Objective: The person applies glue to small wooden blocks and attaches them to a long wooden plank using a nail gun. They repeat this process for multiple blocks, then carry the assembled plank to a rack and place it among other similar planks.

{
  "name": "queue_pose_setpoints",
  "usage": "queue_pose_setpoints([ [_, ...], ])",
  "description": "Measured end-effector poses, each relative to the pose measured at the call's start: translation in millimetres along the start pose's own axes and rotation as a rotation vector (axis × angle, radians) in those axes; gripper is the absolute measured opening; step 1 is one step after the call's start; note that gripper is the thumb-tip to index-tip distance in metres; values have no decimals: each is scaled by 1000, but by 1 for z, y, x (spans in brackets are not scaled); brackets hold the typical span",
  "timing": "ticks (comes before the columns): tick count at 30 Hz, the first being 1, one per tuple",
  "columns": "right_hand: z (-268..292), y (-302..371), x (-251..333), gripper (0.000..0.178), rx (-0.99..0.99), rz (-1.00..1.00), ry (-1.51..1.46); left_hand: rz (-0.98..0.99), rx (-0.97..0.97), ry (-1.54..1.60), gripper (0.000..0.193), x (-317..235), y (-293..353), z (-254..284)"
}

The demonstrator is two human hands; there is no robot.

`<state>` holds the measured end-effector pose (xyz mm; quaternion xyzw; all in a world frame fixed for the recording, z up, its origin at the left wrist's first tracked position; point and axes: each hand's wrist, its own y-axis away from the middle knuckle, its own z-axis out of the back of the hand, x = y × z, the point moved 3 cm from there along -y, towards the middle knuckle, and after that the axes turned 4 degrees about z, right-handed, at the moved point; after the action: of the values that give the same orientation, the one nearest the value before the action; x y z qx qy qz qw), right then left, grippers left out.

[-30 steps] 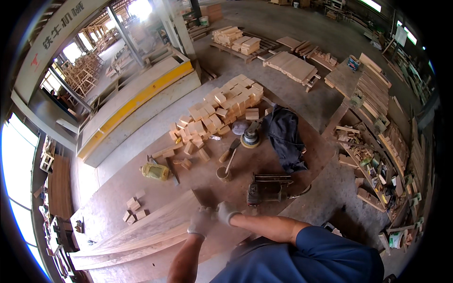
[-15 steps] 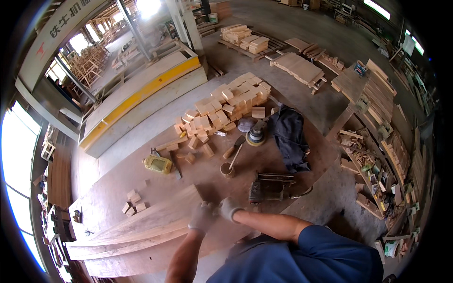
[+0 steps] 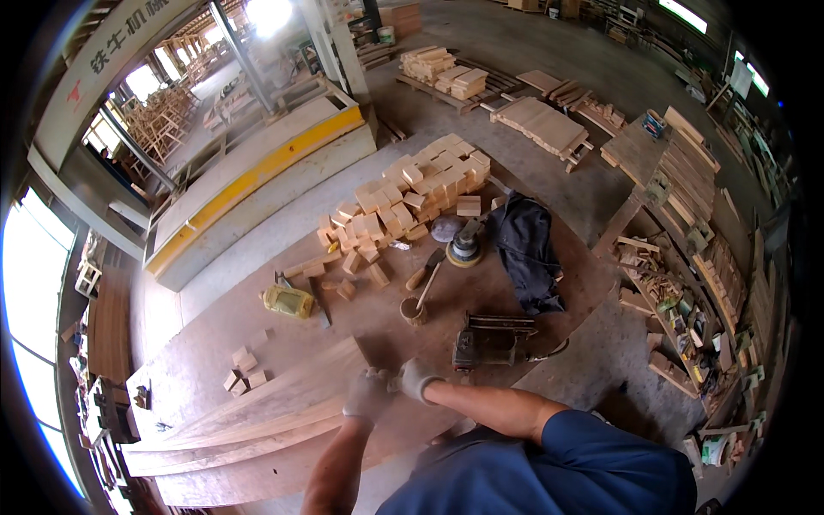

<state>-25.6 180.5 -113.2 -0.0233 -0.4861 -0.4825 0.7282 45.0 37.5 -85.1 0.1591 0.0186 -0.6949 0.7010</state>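
Note:
At the near right end of several long, curved wooden boards, my two gloved hands are close together. My left hand is curled closed at the board's end. My right hand is closed just beside it. Something small and dark lies between the two hands, too blurred to name. Close ahead of them stands a brown pot with a stick leaning out of it. To the right of the hands a dark, boxy power tool with a cord rests on the brown table.
A heap of wooden blocks covers the table's far side. Near it are a round sander, a dark cloth and a yellowish plastic bottle. Small blocks lie left. A wood-filled rack stands right, a machine bed far left.

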Motion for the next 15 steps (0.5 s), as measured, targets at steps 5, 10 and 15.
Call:
queue_pose_setpoints([
  [5, -6, -5, -9, 49, 17, 5, 24, 16, -6, 7, 26, -7, 1, 9],
  [10, -16, -12, -21, 48, 23, 63, 109, 54, 59, 14, 42, -5, -5, 8],
  [15, 31, 38, -19, 38, 82, 205, 123, 67, 57, -12, 39, -3, 0, 7],
])
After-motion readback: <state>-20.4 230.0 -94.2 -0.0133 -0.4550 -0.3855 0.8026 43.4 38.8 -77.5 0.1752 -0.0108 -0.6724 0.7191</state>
